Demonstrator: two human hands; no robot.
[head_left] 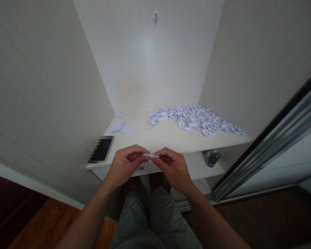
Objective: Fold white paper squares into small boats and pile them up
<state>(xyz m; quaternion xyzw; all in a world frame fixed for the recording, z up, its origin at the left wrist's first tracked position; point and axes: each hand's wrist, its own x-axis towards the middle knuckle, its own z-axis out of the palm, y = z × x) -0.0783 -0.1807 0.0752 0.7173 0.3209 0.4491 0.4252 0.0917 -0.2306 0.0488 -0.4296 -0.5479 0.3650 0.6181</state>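
Between my two hands is a small folded piece of white paper (pixel 150 156), held just in front of the shelf's front edge. My left hand (pixel 126 163) pinches its left end between thumb and fingers. Its right end is pinched the same way by my right hand (pixel 173 166). Beyond them, a large heap of folded white paper pieces (pixel 194 117) spreads over the back right of the white shelf (pixel 155 140). At the left lie a small stack of flat paper (pixel 117 126) and a single flat sheet (pixel 130 129).
A phone (pixel 103 148) lies at the shelf's front left corner. More paper bits (pixel 120 114) sit in the back left corner. A dark drink can (pixel 213 159) stands on a lower shelf at right. Cabinet walls enclose both sides, with a metal door track (pixel 264 138) at right.
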